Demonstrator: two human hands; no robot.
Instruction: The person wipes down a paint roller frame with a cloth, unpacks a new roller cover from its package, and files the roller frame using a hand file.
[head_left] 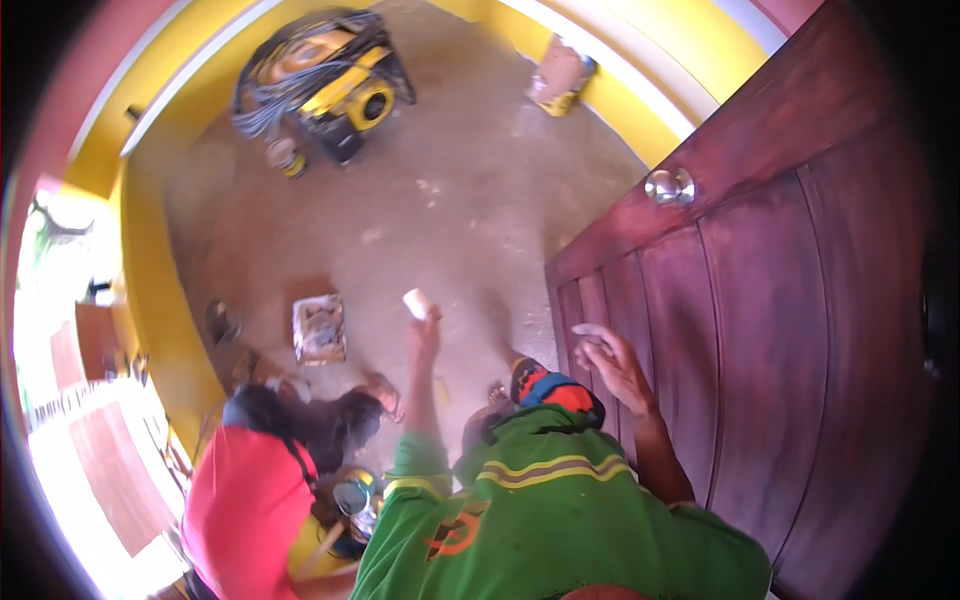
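Note:
My left hand (427,332) is stretched forward over the floor, closed round a small white cylinder-like object (415,301); blur hides its exact kind. Beside the dark red-brown panelled wooden door (760,250), my right hand (612,365) is raised with its fingers apart and nothing in them. Its fingertips look whitish, and I cannot tell whether they touch the door. A round silver doorknob (670,187) sits farther up the door. Green sleeves with reflective bands cover my upper arms.
A person in a red shirt (245,500) crouches at my left, near an open can (353,495). A stained tray-like square (319,329) lies on the floor. Farther off stand a yellow-black machine with coiled cables (345,95), a small can (286,157) and a box (561,75).

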